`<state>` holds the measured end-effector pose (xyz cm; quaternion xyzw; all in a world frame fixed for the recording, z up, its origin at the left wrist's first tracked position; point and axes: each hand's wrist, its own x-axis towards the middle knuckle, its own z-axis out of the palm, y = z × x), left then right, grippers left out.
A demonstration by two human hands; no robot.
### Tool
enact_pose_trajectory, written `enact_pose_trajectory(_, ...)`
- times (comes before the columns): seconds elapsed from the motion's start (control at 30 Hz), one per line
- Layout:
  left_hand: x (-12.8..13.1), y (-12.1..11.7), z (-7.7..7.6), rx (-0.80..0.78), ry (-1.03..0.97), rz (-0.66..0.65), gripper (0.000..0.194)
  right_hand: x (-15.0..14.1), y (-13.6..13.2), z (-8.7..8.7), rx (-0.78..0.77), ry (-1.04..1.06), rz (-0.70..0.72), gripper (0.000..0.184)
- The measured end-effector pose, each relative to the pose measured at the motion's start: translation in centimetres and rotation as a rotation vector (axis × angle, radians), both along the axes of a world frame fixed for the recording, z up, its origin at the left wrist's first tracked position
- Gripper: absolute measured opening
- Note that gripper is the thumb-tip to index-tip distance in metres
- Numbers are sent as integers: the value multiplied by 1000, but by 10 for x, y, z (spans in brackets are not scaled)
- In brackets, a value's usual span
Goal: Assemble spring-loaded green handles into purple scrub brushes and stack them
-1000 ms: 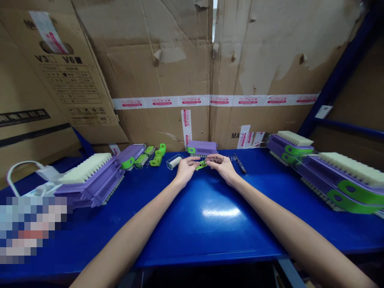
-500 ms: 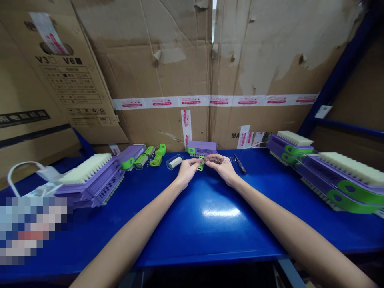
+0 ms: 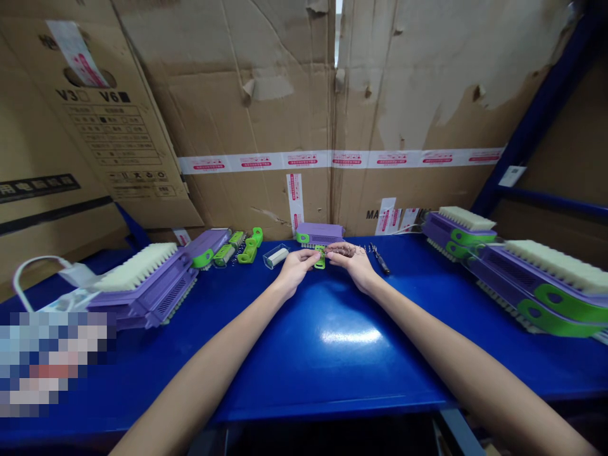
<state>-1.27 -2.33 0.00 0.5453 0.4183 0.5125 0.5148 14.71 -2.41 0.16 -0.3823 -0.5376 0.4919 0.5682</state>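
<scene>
At the middle of the blue table, my left hand (image 3: 293, 273) pinches a small flat green plastic piece with cutouts (image 3: 320, 262). My right hand (image 3: 357, 268) is closed at the piece's right side, thumb and fingertips together on a thin metal chain (image 3: 363, 249) that trails over the fingers to the right. The two hands nearly meet, and the exact contact between chain and green piece is too small to make out. Just behind them lies a purple brush block with a green end (image 3: 321, 233). A dark, slim screwdriver-like tool (image 3: 381, 261) lies right of my right hand.
Left of my hands are a clear case with a white block (image 3: 277, 256) and several green pieces (image 3: 247, 252). Stacked purple brushes with cream bristles stand on the left (image 3: 142, 291) and right (image 3: 555, 278). Cardboard (image 3: 266, 101) walls the table's back.
The green piece has turned a little and shows more upright between my hands. The chain's loose end has shifted slightly. My right hand has moved slightly.
</scene>
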Motion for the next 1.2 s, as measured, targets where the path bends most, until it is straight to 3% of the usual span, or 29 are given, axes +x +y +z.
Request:
enact_pose_trajectory(0.3,3,0,-3,55,47,103,19,1,1,-2,86,-117,5,26)
enact_pose_trajectory(0.6,1,2,-4,88,21,33,55,-3,1,-7,185,-196,15,25)
enact_pose_trajectory(1.2,1,5,-6,93,112,64,43,-5,4,-14,197,-233,26,29)
